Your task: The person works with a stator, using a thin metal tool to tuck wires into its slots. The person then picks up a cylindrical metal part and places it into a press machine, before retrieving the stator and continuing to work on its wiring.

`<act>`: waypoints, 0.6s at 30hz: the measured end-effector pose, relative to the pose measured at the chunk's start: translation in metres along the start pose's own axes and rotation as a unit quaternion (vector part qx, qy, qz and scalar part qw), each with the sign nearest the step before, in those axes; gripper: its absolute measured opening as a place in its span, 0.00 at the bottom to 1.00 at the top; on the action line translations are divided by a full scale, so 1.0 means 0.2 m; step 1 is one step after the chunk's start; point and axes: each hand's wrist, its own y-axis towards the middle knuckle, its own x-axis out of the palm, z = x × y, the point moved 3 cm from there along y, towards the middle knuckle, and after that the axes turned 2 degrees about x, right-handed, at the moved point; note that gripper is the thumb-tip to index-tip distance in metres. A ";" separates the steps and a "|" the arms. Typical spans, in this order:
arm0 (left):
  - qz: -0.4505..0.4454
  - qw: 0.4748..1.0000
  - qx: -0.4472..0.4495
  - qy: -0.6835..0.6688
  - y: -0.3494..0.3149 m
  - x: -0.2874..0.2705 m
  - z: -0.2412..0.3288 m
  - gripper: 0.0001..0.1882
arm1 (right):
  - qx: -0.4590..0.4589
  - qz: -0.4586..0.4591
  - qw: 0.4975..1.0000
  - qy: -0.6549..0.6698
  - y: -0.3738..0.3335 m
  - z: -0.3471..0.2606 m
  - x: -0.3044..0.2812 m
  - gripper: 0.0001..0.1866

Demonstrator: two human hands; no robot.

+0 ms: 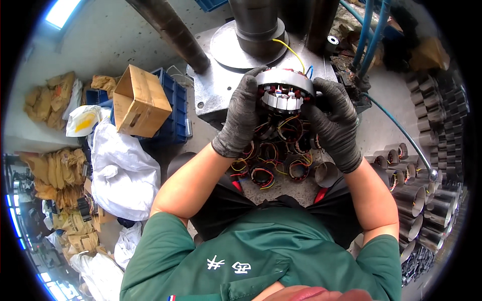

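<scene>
Silver stator [282, 79], long axis crosswise between hands [240, 114] [335, 123], wires [291, 48] forward

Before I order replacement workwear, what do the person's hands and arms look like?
The left hand and right hand each wear a dark grey glove ending near the wrist. The forearms are bare below short green sleeves.

Workshop with press [253, 22], metal tubes [404, 197]

The ring [284, 77] is smooth metal, the carton [144, 108] matt cardboard
</scene>
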 end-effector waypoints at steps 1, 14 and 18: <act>0.002 1.000 0.000 0.001 -0.01 0.00 -0.01 0.43 | 0.015 0.004 1.000 0.019 0.00 0.00 0.00 0.22; 0.027 0.982 -0.163 -0.089 -0.07 0.09 -0.01 0.38 | 0.249 0.028 0.945 0.209 0.02 0.10 -0.05 0.24; 0.022 0.987 -0.160 0.013 -0.09 0.08 0.05 0.30 | 0.240 0.008 0.953 0.184 0.03 0.11 -0.03 0.26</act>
